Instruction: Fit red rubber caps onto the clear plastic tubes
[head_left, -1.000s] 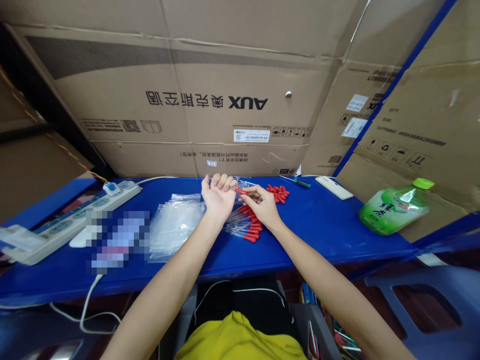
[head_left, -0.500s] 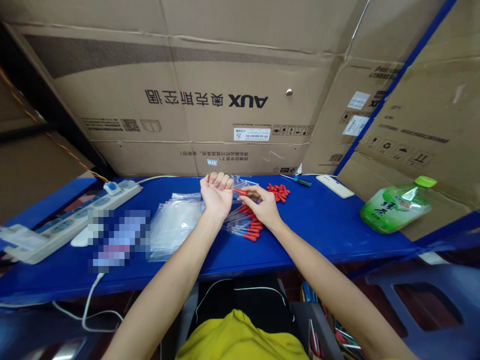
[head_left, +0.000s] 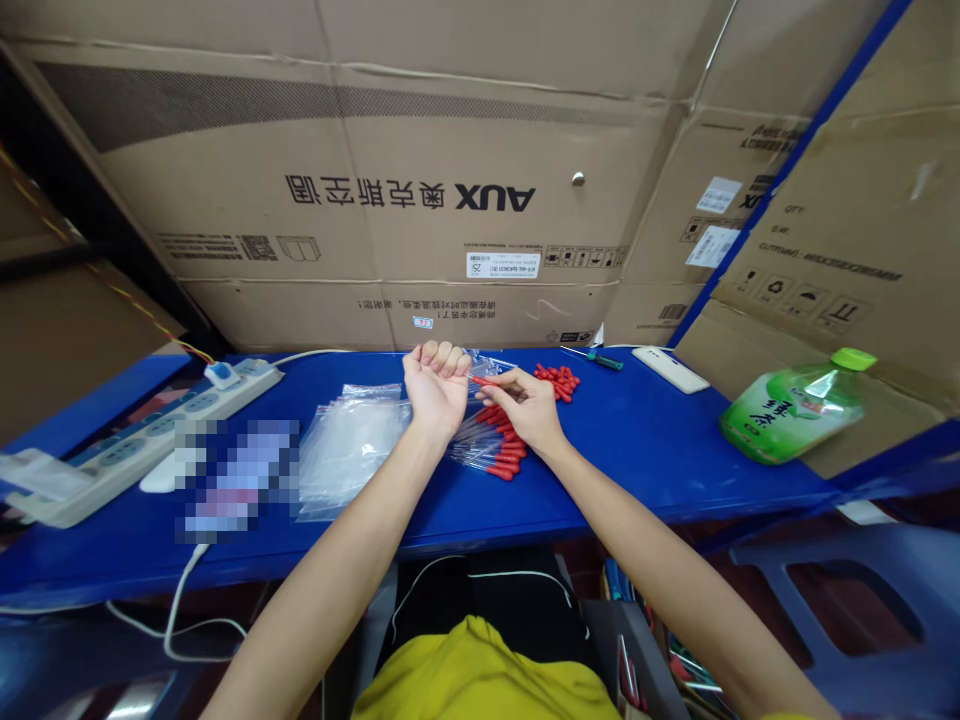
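Observation:
My left hand point(head_left: 436, 388) is palm up with its fingers curled closed, at the left end of a dropper with a red rubber bulb point(head_left: 481, 381). Within that grip the dropper's glass part is mostly hidden. Thumb and fingertips of my right hand point(head_left: 529, 402) pinch the red bulb from the right. Below the hands lies a fan of glass droppers point(head_left: 480, 437), their red bulbs pointing right. Loose red bulbs point(head_left: 559, 380) form a small pile just beyond my right hand. Clear tubes point(head_left: 486, 362) show behind my fingers.
Clear zip bags point(head_left: 352, 445) are stacked left of my left forearm. Farther left are a power strip point(head_left: 161, 430) and a pixelated object point(head_left: 244, 480) with a cable. A screwdriver point(head_left: 604, 361), white phone point(head_left: 670, 369) and green bottle point(head_left: 791, 410) lie right. Cardboard point(head_left: 420, 120) walls the back.
Both hands stay almost in place. My right fingers have shifted very slightly on the red bulb, and the view has tilted a little.

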